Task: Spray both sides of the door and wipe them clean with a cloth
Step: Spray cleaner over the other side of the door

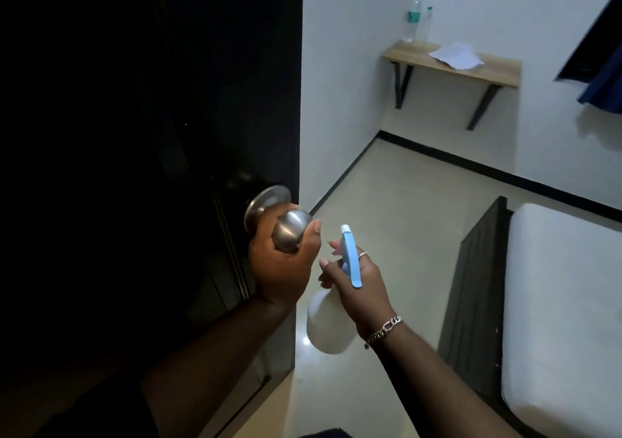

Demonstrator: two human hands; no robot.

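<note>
gripping the knob (292, 231) with left hand (281, 269) | door (202, 100) at 10 o'clock, likely heavy, stiff | right hand (356, 279) holds spray bottle (328, 323) by neck, likely light, slippery

**No readable text**

No words, numbers, brands or signs can be read. The water bottle (411, 16) on the wall shelf (498, 75) has a teal label, too small and blurred to make out.
</note>
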